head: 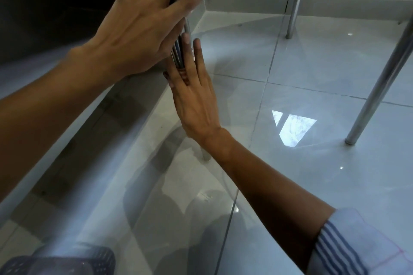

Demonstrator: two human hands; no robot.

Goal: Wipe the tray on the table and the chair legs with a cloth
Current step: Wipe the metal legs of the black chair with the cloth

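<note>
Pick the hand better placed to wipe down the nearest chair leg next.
Probably right. The right hand lies flat along the shiny metal chair leg, fingers straight; the left hand lies higher, near the seat. No cloth visible.

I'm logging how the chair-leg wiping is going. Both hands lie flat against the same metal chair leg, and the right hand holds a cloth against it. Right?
Not quite: the head view shows no cloth. The left hand and right hand lie with straight fingers against the same metal chair leg, but the right hand is bare.

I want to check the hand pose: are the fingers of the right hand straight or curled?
Straight. The right hand lies flat against the chair leg, fingers extended.
</note>
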